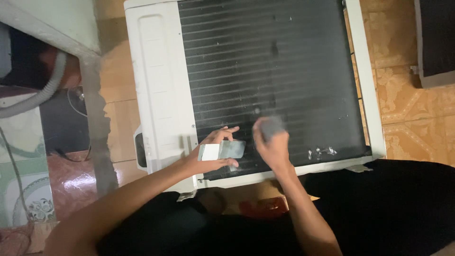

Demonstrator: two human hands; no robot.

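A white air-conditioner outdoor unit [161, 85] lies on the floor with its dark finned coil [275, 61] facing up. My left hand [211, 154] holds a small flat rectangular piece, white and grey [222, 150], at the coil's near left corner. My right hand [272, 144] presses a small grey pad or brush [271, 127] against the fins near the lower middle; it is blurred. A few bent, shiny spots [320, 151] show on the fins to the right of my right hand.
Patterned orange floor tiles [407, 109] surround the unit. A grey hose [47, 87] and a wall edge [92, 109] stand at the left. A dark object [436, 38] sits at the top right. My dark-clothed legs [379, 208] are just below the unit.
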